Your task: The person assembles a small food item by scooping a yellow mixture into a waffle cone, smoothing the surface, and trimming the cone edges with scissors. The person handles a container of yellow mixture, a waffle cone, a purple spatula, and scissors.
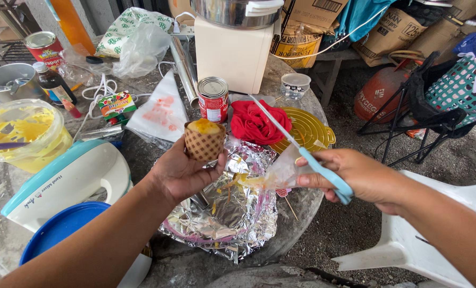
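Observation:
My left hand (182, 173) holds up a cupcake (204, 140) in a brown checked paper cup with yellow cake showing on top. My right hand (355, 173) grips scissors (302, 152) with light blue handles, blades pointing up and left. The same hand also pinches a clear piping bag (272, 176) with yellow cream at its tip, pointing toward the left hand. Below both hands lies a crumpled sheet of foil (232, 213) on the round stone table (296, 202).
On the table stand a red tin can (213, 100), a red cloth (256, 124), a gold cake board (307, 128), a tub of yellow batter (22, 133), a hand mixer (67, 181) and a blue lid (62, 226). A white plastic chair (408, 240) stands at right.

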